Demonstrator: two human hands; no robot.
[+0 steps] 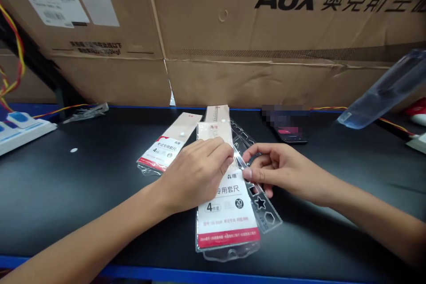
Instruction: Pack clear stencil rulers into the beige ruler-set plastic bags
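A ruler-set packet (229, 219) with a white and red card front lies in the middle of the black table. My left hand (199, 171) rests across it, closed, with the fingertips curled at the packet's right side and partly hidden. Slanting out from the packet's right side is a clear plastic stencil ruler (265, 207) with star and hexagon cut-outs. My right hand (271, 168) pinches that ruler's upper part between thumb and forefinger, close beside the packet. Left of my left hand lies a second ruler-set packet (163, 153). Another packet (218, 114) extends behind the middle one.
A large cardboard box (213, 17) stands along the table's back edge. At the back right are a dark phone (288, 131) and a tilted clear bluish plastic sleeve (382, 91). A white power strip (26, 131) with cables sits at left, near a crumpled clear bag (88, 112).
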